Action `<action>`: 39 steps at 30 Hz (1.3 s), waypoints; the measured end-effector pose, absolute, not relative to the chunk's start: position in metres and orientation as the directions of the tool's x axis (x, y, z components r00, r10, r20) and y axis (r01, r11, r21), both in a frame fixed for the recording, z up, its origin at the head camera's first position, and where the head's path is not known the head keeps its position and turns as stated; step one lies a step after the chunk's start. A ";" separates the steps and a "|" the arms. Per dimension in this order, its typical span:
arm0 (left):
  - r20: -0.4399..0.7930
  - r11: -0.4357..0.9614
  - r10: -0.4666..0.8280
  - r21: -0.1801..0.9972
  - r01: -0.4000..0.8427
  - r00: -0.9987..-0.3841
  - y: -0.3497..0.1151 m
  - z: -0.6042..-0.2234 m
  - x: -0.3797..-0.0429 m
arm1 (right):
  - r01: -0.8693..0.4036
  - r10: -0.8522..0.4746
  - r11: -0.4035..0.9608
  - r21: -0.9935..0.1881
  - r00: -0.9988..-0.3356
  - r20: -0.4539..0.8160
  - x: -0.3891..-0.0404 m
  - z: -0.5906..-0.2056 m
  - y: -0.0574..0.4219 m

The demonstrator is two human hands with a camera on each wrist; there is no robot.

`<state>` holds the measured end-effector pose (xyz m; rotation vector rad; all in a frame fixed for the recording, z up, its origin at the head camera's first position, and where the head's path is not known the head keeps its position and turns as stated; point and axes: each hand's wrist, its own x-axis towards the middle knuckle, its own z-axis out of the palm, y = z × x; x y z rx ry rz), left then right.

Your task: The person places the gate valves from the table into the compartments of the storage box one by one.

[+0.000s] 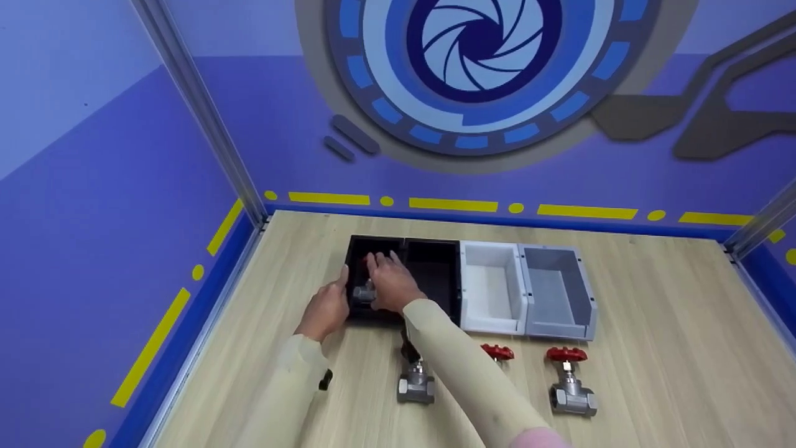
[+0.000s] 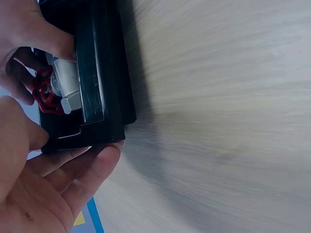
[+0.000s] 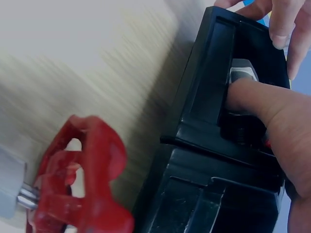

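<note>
My right hand reaches into the leftmost black bin and holds a metal valve with a red handwheel. In the left wrist view the valve lies tilted inside the bin, its body near one wall. The right thumb presses against the valve body in the right wrist view; the palm hides part of it. At the bin's left side, my left hand grips the wall, thumb at the rim and fingers along the outside.
Beside it stand a second black bin, a white bin and a grey bin. In front lie a dark-handled valve, a red-wheeled valve partly behind the right arm, and another red-wheeled valve.
</note>
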<state>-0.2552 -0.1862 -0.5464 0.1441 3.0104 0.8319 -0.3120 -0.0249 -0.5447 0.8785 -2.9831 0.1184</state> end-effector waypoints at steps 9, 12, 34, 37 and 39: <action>0.001 0.855 0.081 0.514 0.070 -0.997 -0.185 -0.548 -0.255 | -0.539 -0.538 0.840 -0.059 -0.842 0.034 -0.314 -0.544 -0.029; 0.008 0.859 0.088 0.506 0.080 -0.996 -0.185 -0.549 -0.255 | -0.535 -0.535 0.844 -0.043 -0.845 0.027 -0.313 -0.544 -0.030; 0.008 0.859 0.075 0.507 0.069 -0.997 -0.185 -0.551 -0.252 | -0.533 -0.536 0.844 0.057 -0.838 0.097 -0.306 -0.558 -0.030; 0.025 0.863 0.079 0.499 0.081 -0.997 -0.185 -0.550 -0.253 | -0.525 -0.529 0.849 0.065 -0.840 0.123 -0.306 -0.557 -0.031; 0.028 0.865 0.076 0.496 0.079 -0.997 -0.186 -0.548 -0.254 | -0.519 -0.523 0.852 0.071 -0.841 0.137 -0.307 -0.557 -0.033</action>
